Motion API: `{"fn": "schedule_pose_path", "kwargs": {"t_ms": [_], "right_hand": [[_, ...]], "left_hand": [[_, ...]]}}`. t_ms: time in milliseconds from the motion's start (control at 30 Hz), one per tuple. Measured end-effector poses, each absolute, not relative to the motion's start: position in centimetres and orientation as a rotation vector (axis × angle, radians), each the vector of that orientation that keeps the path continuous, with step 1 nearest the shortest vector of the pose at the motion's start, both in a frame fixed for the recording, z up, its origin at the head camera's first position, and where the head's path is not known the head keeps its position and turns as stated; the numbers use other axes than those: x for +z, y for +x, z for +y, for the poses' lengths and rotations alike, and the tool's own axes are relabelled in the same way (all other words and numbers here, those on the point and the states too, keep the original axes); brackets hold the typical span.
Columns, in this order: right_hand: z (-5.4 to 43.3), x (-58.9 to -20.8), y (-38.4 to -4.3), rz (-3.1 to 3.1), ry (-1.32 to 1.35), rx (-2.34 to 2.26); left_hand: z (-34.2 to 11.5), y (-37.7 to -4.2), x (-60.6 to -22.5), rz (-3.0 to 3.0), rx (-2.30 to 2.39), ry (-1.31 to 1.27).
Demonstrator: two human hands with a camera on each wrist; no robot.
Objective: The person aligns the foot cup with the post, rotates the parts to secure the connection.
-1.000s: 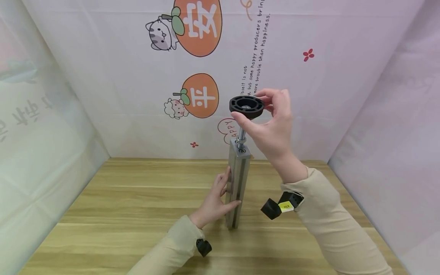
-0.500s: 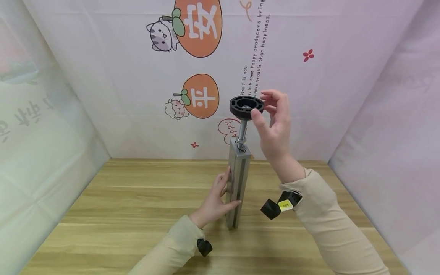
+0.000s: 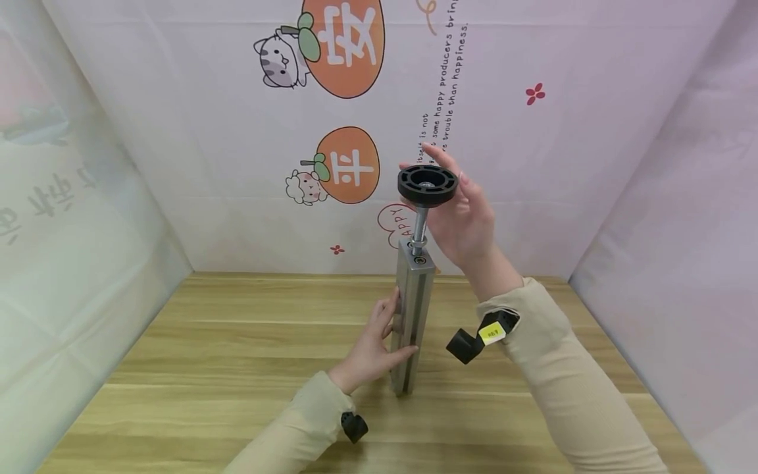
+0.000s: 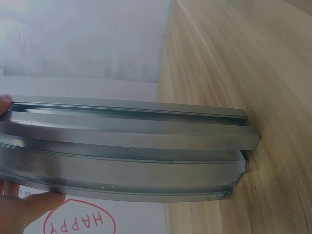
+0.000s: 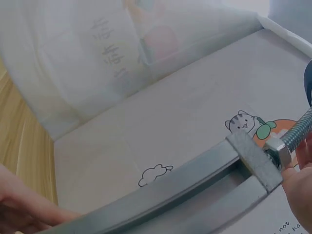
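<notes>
An aluminium profile stands upright on the wooden table, its lower end on the boards in the left wrist view. My left hand grips it low down, thumb on the near side and fingers on the left. From the end plate on top rises a threaded rod with a hex nut close to the plate. The rod carries a round black levelling foot. Around the foot's back and right side my right hand has its fingers extended and spread, partly hidden behind the disc.
The wooden tabletop meets a white printed cloth at the back. More cloth hangs at the left and right. Each wrist wears a black camera.
My right thumb has left the front left of the foot's rim and swung to its right side, while the fingers have moved behind the disc. The left hand has kept its grip.
</notes>
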State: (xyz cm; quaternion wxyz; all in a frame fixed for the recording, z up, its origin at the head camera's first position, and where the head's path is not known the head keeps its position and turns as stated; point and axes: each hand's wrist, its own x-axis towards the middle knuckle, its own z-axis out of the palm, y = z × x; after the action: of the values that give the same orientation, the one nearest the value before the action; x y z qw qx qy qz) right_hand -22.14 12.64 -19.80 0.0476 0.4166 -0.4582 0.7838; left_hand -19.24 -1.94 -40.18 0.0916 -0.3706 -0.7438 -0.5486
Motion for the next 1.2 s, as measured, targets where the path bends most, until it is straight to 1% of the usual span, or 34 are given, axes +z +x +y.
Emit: {"fn": "schedule_pose_path", "kwargs": {"t_ms": [233,433,1200], "right_hand": [[12.04,-19.24,-21.52,-1.399,1.222,2.471],[11.93,-19.29,-21.64,-1.380,1.225,2.525],[12.37,-19.70,-21.65,-1.422,1.213,2.470]], "left_hand": [[-1.98,-19.11,-40.04,-2.172,-1.628,-1.101],[-2.07,-18.99,-40.01,-2.178,-1.660,-1.092],[-1.89,-19.01,-40.11,-2.211,-1.674,-1.086]]}}
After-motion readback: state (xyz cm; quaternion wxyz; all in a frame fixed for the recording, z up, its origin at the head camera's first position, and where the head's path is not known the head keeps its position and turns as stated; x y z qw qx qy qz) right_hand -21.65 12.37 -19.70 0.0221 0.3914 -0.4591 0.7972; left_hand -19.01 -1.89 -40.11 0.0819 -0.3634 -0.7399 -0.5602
